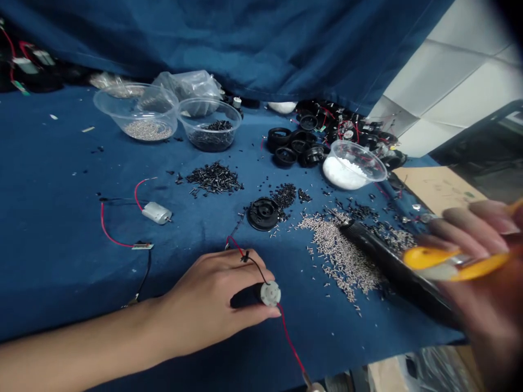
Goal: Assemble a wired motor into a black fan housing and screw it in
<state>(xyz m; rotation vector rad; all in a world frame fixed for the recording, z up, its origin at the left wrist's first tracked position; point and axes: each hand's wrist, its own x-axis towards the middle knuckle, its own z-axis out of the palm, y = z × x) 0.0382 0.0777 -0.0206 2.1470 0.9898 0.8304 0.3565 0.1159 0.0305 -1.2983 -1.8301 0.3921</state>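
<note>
Head view:
- Left hand, lower centre: fingers curled closed around a small cylindrical motor with a black body and silver end cap, its thin red and black wires trailing across the hand and toward the bottom edge.
- Right hand, right edge: fingers wrapped around a yellow-handled hand tool, just above a long black cylinder.
- Centre: a black plastic pulley wheel sits beside a scattered heap of tiny silver pins on a blue cloth-covered table.
- Left of centre: a silver motor with red wire lies apart from both hands.
- Upper centre: a pile of black pins, two clear plastic bowls, black wheels, and a clear bowl of white granules.
</note>
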